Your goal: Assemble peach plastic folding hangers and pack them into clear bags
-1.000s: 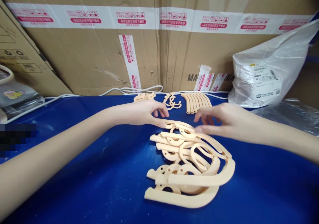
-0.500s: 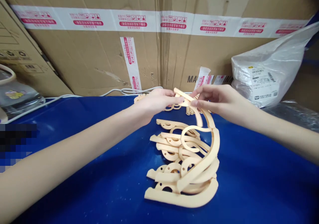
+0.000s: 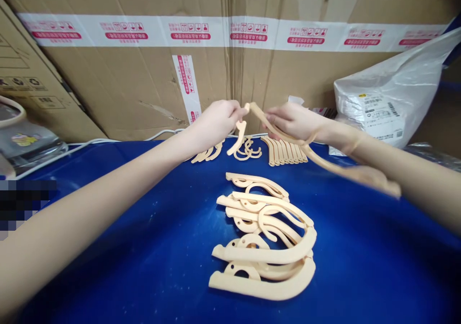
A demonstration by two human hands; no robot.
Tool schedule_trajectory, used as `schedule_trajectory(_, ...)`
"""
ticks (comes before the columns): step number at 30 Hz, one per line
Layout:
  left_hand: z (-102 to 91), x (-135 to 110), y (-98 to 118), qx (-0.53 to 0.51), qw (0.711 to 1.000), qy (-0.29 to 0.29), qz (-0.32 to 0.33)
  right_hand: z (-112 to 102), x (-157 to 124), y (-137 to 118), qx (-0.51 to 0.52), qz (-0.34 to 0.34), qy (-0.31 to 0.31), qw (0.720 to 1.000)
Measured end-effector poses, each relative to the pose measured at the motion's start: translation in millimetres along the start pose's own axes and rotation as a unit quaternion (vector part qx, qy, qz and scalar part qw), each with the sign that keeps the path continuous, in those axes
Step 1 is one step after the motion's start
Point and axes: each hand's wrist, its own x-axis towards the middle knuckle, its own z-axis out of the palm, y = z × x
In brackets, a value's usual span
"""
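A pile of cream curved plastic pieces (image 3: 264,247) lies on the blue table (image 3: 144,247) in front of me. One such curved piece (image 3: 324,163) is lifted above the table, blurred, reaching from the far middle down to the right. My right hand (image 3: 293,121) is closed on its upper part. My left hand (image 3: 216,122) pinches a smaller hook-shaped part (image 3: 238,139) at the piece's top end. Both hands meet high over the far edge of the table.
Sorted rows of cream parts (image 3: 284,152) and loose hooks (image 3: 248,150) lie at the table's far edge, by a white cable (image 3: 90,143). Taped cardboard boxes (image 3: 144,74) form the back wall. A plastic bag with a labelled pack (image 3: 382,107) stands right, a clear bag (image 3: 25,139) left.
Both hands took the top piece off the pile and raised it up and away toward the boxes. Its long end now swings out right, and the pile is one piece lower.
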Motion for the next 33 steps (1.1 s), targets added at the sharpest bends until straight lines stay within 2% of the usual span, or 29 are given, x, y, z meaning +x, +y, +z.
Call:
schedule_trajectory(2,-3.7,2.2,-15.1,0.019,0.999,-0.006,-0.041,-3.8,1.1,12.0,0.141,0.050,0.000,0.989)
schedule_trajectory(4,-5.0,3.1,-34.1,0.016,0.995,-0.037,-0.086,-5.4,-0.4,21.5,0.223,0.080,0.023,0.971)
schedule_trajectory(8,-1.1,1.3,-70.4,0.027,0.987,-0.075,-0.138,-3.9,-2.4,27.4,0.299,0.100,0.044,0.948)
schedule_trajectory(11,2.5,-1.3,-82.2,0.054,0.988,-0.036,-0.138,-4.8,-0.5,23.2,0.338,0.098,0.086,0.932)
schedule_trajectory(13,4.7,-3.1,-77.2,0.056,0.991,0.003,-0.125,-7.9,1.5,18.8,0.355,0.097,0.129,0.921)
schedule_trajectory(15,7.4,-5.6,-61.9,0.028,0.994,0.011,-0.109,-11.2,3.5,14.2,0.370,0.096,0.203,0.902)
schedule_trajectory(17,11.2,-9.3,-40.9,-0.058,0.993,-0.039,-0.095,-12.2,5.3,9.7,0.380,0.082,0.304,0.870)
schedule_trajectory(18,13.4,-11.4,-30.5,-0.188,0.973,-0.097,-0.087,-11.4,6.0,7.9,0.383,0.072,0.347,0.853)
schedule_trajectory(19,15.6,-13.6,-21.4,-0.287,0.942,-0.155,-0.075,-9.6,6.5,6.4,0.383,0.060,0.379,0.840)
schedule_trajectory(20,17.6,-15.5,-14.1,-0.362,0.911,-0.184,-0.066,-7.0,6.6,5.6,0.381,0.052,0.392,0.836)
schedule_trajectory(22,20.3,-18.0,-5.8,-0.471,0.860,-0.179,-0.084,-0.5,6.0,6.0,0.353,0.054,0.366,0.859)
schedule_trajectory(25,19.8,-18.1,-5.0,-0.537,0.822,-0.108,-0.156,8.8,3.2,11.4,0.274,0.082,0.291,0.913)
schedule_trajectory(27,17.5,-17.7,-6.9,-0.543,0.813,-0.100,-0.187,13.1,0.5,16.0,0.180,0.079,0.256,0.946)
schedule_trajectory(29,15.6,-18.3,-7.6,-0.538,0.809,-0.118,-0.206,16.7,-2.4,18.3,0.032,0.045,0.228,0.972)
schedule_trajectory(31,15.0,-19.6,-7.0,-0.531,0.806,-0.154,-0.210,20.3,-4.9,16.6,-0.128,0.015,0.186,0.974)
schedule_trajectory(33,15.4,-20.7,-6.2,-0.523,0.807,-0.193,-0.196,24.0,-6.6,11.3,-0.218,0.021,0.149,0.964)
